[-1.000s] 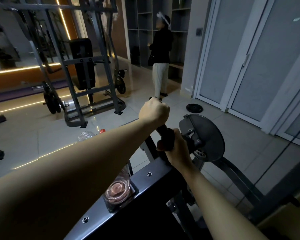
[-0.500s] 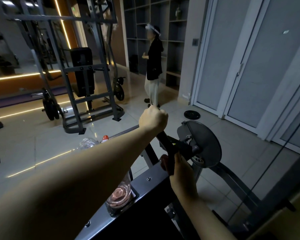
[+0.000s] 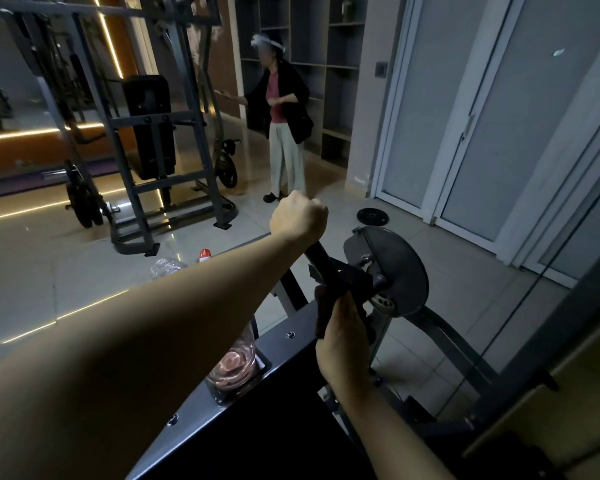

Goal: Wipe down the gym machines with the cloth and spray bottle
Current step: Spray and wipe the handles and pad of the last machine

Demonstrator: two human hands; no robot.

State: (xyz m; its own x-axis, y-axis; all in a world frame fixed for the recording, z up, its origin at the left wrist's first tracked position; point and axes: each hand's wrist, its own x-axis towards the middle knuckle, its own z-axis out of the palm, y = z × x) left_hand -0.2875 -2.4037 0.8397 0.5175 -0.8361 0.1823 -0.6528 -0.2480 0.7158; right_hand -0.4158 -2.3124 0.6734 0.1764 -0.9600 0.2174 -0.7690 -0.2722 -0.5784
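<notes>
A black machine handle [image 3: 323, 263] slants up from a grey round cam plate [image 3: 399, 271]. My left hand [image 3: 300, 216] is a fist closed around the handle's top end. Lower down, my right hand [image 3: 343, 330] presses a dark reddish cloth [image 3: 323, 306] around the handle's lower part. A clear bottle with pinkish liquid [image 3: 234, 363] stands in a holder on the machine's grey frame [image 3: 284, 344], partly hidden by my left forearm.
A red-capped bottle [image 3: 205, 254] and a clear plastic item [image 3: 167, 266] lie on the tiled floor behind my arm. A person [image 3: 284, 126] stands by the shelves. A grey rack machine [image 3: 160, 161] stands at left, and a weight plate [image 3: 373, 216] lies near the white doors.
My right hand with the cloth has slid down the handle toward me. My left hand keeps its grip on the top. The person in the background has turned around.
</notes>
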